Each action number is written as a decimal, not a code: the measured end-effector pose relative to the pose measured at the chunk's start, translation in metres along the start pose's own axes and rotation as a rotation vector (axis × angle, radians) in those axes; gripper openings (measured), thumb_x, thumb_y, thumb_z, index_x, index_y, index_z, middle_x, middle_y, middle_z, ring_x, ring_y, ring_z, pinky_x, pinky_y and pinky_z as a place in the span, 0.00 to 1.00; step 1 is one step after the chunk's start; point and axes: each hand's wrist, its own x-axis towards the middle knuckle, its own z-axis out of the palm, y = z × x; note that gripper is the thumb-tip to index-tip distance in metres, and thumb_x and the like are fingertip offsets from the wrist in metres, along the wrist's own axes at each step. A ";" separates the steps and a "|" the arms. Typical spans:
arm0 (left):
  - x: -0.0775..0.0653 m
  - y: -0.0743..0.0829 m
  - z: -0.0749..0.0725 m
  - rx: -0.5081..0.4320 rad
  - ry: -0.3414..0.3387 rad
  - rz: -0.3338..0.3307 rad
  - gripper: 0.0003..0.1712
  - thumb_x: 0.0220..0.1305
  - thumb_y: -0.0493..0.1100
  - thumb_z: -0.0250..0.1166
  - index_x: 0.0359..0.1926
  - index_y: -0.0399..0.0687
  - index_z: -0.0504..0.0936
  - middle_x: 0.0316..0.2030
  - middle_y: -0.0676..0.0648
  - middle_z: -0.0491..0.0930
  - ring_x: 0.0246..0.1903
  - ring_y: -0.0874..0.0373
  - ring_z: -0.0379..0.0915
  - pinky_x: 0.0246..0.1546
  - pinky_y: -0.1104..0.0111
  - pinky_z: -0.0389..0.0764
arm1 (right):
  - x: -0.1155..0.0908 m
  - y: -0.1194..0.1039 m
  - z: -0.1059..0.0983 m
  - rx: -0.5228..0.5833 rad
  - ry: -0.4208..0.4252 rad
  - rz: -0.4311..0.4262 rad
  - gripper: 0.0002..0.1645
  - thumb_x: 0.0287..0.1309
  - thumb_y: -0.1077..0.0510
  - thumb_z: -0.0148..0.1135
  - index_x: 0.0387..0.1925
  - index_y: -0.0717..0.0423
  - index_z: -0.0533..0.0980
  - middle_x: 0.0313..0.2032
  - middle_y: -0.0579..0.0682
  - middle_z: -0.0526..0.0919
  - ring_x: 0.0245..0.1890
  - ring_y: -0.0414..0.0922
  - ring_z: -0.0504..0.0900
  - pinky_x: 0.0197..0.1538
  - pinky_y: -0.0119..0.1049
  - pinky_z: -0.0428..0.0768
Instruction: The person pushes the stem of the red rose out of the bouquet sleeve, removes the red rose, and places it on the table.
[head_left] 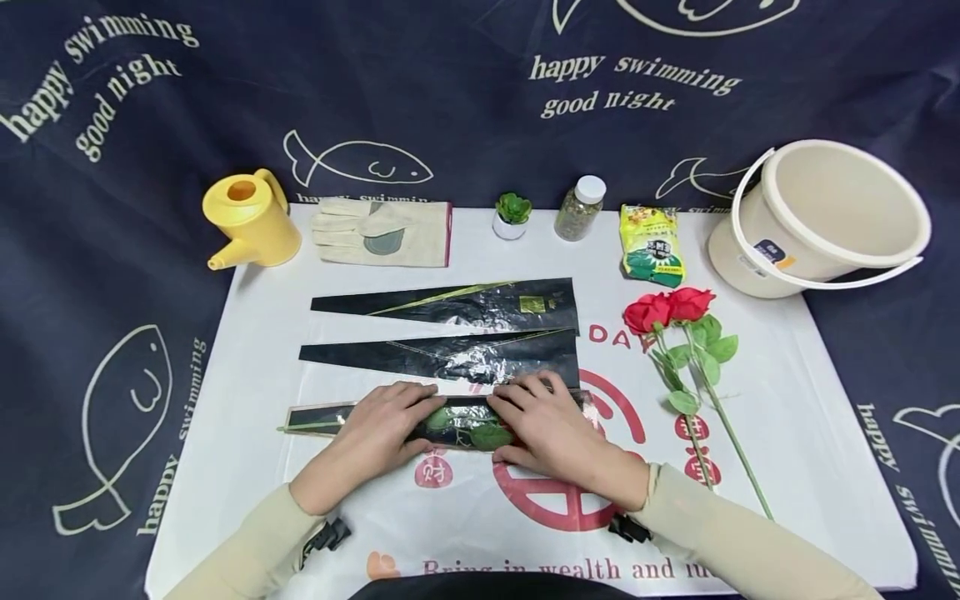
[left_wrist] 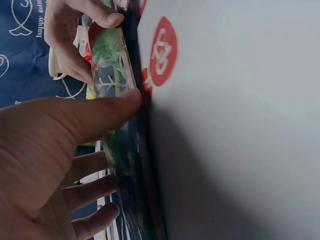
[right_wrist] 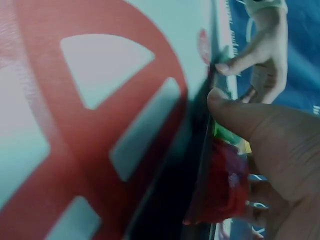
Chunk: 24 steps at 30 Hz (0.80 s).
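Note:
A narrow black-and-clear flower sleeve (head_left: 318, 416) lies across the near middle of the table with an artificial rose inside. Its green leaves (head_left: 489, 436) show through the film between the hands, and the stem tip sticks out at the left end. My left hand (head_left: 386, 425) holds the sleeve left of the leaves, thumb on the near edge, fingers on the far edge. On the other side my right hand (head_left: 551, 429) grips it likewise, covering the flower end. In the right wrist view the red rose head (right_wrist: 227, 180) shows inside, beside that hand's fingers.
Two flat black flower sleeves (head_left: 442, 307) lie just beyond. Two loose red roses (head_left: 667, 310) are at right, near a beige bucket (head_left: 750, 250). Along the back stand a yellow watering can (head_left: 258, 221), gloves (head_left: 382, 233), a small potted plant (head_left: 512, 217), a jar (head_left: 579, 210) and a yellow-green packet (head_left: 651, 246).

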 end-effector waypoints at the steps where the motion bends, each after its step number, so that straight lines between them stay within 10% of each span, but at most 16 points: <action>1: 0.000 0.000 0.001 0.010 -0.007 0.000 0.37 0.52 0.56 0.70 0.62 0.51 0.71 0.58 0.47 0.70 0.57 0.51 0.64 0.56 0.55 0.63 | 0.000 -0.001 0.002 -0.005 -0.002 0.003 0.41 0.48 0.32 0.63 0.58 0.52 0.73 0.53 0.49 0.75 0.54 0.52 0.67 0.56 0.54 0.55; 24: 0.019 -0.008 -0.031 -0.001 0.112 0.078 0.28 0.55 0.51 0.68 0.57 0.51 0.77 0.51 0.51 0.75 0.47 0.55 0.70 0.49 0.60 0.69 | 0.015 0.014 -0.029 -0.035 0.143 -0.008 0.22 0.54 0.41 0.63 0.47 0.48 0.79 0.43 0.43 0.79 0.49 0.47 0.70 0.59 0.55 0.54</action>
